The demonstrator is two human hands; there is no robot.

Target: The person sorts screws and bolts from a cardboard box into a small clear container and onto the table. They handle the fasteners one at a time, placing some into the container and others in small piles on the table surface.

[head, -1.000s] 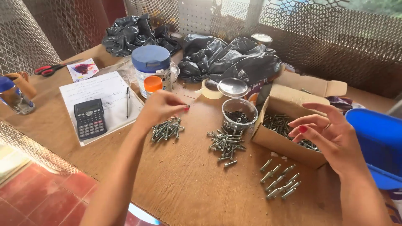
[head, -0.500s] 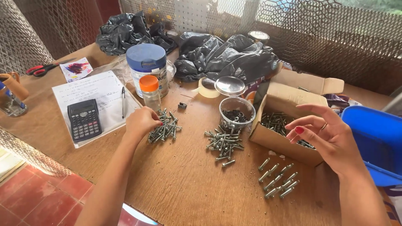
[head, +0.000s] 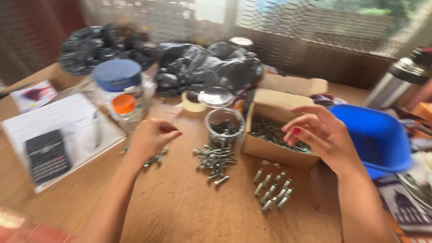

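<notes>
Wooden bench (head: 180,211) by a mesh wall | left hand (head: 150,137) fingers curled, pinching from small bolt pile (head: 155,157) under them | right hand (head: 321,135) fingers spread, empty, over cardboard box (head: 274,150) of bolts | neat row (head: 272,191) and middle heap (head: 216,159) out; box still part full

Bolts lying about a table (head: 180,211)
A jar (head: 224,122) is standing behind the middle pile (head: 215,157), a cardboard box (head: 274,135) sitting right of it.

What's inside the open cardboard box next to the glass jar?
The cardboard box holds a loose heap of grey metal screws. The right hand hovers over its right end and covers that part, so the contents there cannot be seen.
</notes>
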